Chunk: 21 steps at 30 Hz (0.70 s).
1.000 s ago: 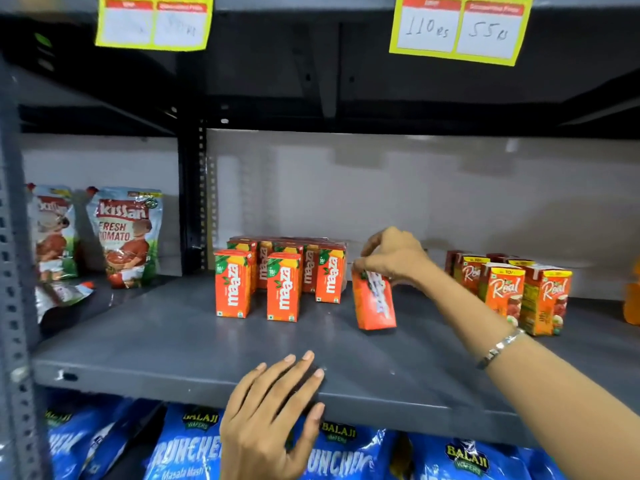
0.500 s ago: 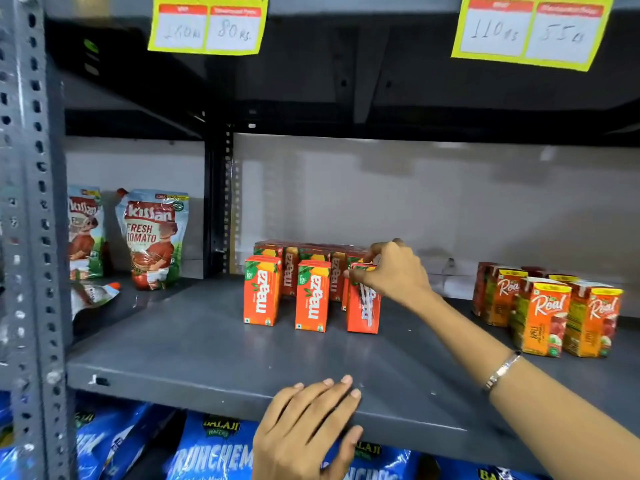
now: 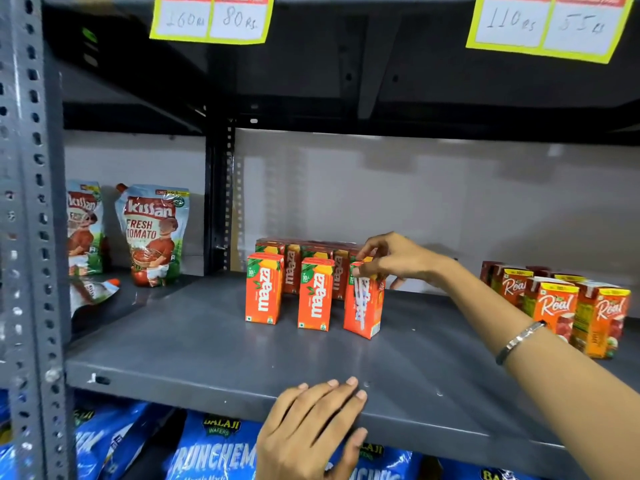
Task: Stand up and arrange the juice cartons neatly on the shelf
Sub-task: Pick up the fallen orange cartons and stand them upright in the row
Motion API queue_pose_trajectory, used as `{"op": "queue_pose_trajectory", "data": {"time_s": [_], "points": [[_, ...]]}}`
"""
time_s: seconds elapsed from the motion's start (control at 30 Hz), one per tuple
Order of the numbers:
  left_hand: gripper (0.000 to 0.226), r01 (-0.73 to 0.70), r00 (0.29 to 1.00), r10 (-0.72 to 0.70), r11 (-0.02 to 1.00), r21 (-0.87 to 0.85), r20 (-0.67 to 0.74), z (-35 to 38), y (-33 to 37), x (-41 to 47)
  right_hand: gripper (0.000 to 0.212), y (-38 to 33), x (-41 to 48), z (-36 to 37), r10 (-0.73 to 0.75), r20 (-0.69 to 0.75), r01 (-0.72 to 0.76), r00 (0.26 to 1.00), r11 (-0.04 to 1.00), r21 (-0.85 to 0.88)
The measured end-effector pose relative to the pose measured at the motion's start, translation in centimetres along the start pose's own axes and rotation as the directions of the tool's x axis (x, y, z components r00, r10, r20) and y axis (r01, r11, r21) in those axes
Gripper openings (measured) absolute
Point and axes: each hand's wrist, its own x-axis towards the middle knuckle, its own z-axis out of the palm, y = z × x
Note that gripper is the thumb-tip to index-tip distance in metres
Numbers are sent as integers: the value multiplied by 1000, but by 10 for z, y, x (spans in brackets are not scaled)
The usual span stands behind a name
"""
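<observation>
Orange carton pinched at the top, third in the front row, not squared up.

Head view: the right hand (image 3: 398, 259) gripped the top of the straw-side carton (image 3: 363, 304) with its fingertips (image 3: 360, 270); it stood mid-shelf, turned off-square, near the two front Maaza cartons (image 3: 289, 294) and ahead of the back row (image 3: 304, 265). A sideways nudge looked likely to topple it into its neighbour. The left hand (image 3: 311, 427) lay flat and loose on the shelf's front edge (image 3: 173, 379), holding nothing.
</observation>
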Motion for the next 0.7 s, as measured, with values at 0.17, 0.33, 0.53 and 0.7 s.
{"op": "queue_pose_trajectory", "data": {"time_s": [0.17, 0.33, 0.53, 0.7], "points": [[24, 2, 1000, -2, 1000, 0, -7, 1, 0, 2, 38, -4, -1, -5, -79, 25, 82, 997, 968, -238], [24, 6, 1000, -6, 1000, -2, -21, 0, 1, 1, 40, 3, -7, -25, -171, 291, 138, 941, 982, 129], [24, 25, 1000, -26, 1000, -15, -15, -1, 3, 2, 22, 5, -3, -23, -176, 267, 173, 948, 984, 36], [24, 32, 999, -32, 999, -17, -3, -2, 4, 1, 31, 6, 1, -18, -174, 195, 184, 965, 983, -31]]}}
